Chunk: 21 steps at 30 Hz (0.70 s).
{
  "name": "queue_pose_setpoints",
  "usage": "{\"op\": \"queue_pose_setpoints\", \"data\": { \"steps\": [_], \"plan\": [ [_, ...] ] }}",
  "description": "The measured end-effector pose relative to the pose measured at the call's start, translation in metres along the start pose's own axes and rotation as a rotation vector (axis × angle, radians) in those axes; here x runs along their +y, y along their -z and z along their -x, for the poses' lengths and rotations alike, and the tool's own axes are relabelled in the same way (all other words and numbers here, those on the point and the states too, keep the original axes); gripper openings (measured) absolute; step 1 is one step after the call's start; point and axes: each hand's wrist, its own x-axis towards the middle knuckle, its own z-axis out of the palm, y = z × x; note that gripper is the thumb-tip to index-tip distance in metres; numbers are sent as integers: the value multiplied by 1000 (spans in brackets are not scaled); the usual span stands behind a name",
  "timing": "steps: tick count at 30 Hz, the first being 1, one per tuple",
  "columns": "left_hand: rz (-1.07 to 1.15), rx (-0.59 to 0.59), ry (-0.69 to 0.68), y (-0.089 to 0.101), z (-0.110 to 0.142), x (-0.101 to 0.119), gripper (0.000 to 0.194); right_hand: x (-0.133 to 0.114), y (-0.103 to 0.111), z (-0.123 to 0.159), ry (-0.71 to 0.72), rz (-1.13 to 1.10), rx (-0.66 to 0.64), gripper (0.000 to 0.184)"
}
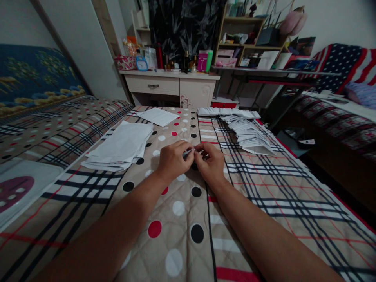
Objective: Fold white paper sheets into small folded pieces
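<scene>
Over the middle of the bedspread, my left hand and my right hand meet at the fingertips. Both are closed in a pinch on a small thin pale piece, mostly hidden by the fingers; its kind cannot be made out. To the left lies a stack of white paper sheets, its edges uneven. Behind that is a smaller white paper. On the right, a fanned row of folded white papers spreads along the bed, and a long white bundle lies behind it.
A quilted bedspread with dots and plaid covers the surface. At its far end stands a white dresser with bottles and a blue clock. A white lid-like object sits at the left edge; a shelf unit rises behind.
</scene>
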Motion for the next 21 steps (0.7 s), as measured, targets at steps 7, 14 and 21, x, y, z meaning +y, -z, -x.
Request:
{"op": "queue_pose_setpoints", "data": {
  "steps": [7,14,21],
  "plan": [
    [27,50,58,2,1,-16,10,7,0,-4,-93,-88,98,8],
    [20,-77,-47,3,4,-27,25,19,1,-11,-297,-222,179,8],
    [-104,-245,-55,4,5,-24,28,36,6,-14,-388,-232,145,12]
  ]
}}
